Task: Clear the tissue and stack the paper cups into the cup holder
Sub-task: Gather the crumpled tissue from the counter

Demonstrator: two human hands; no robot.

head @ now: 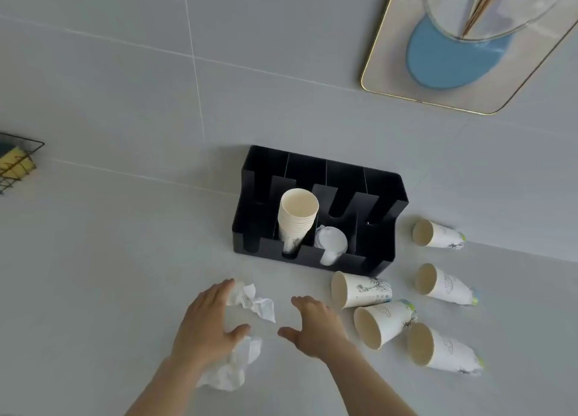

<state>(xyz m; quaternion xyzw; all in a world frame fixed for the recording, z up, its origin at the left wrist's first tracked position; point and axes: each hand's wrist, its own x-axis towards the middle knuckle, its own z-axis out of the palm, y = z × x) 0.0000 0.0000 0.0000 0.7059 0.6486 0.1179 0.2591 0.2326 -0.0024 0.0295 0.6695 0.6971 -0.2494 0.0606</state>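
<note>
Crumpled white tissue lies on the grey counter in two wads: one [255, 303] just past my fingers, another [233, 370] under my wrist. My left hand [205, 325] hovers over them, fingers spread, touching the upper wad. My right hand [312, 323] is open beside it, holding nothing. The black cup holder [381, 196] stands behind, with a stack of paper cups [295, 217] in one slot and clear lids [331, 245] in the slot beside it. Several printed paper cups lie on their sides to the right, the nearest [359, 289] close to my right hand.
A gold-rimmed tray [391, 81] with a blue coaster and a glass jar sits at the back right. A black wire basket [18, 162] holding a yellow sponge is at the left edge. The grey wall rises behind the holder.
</note>
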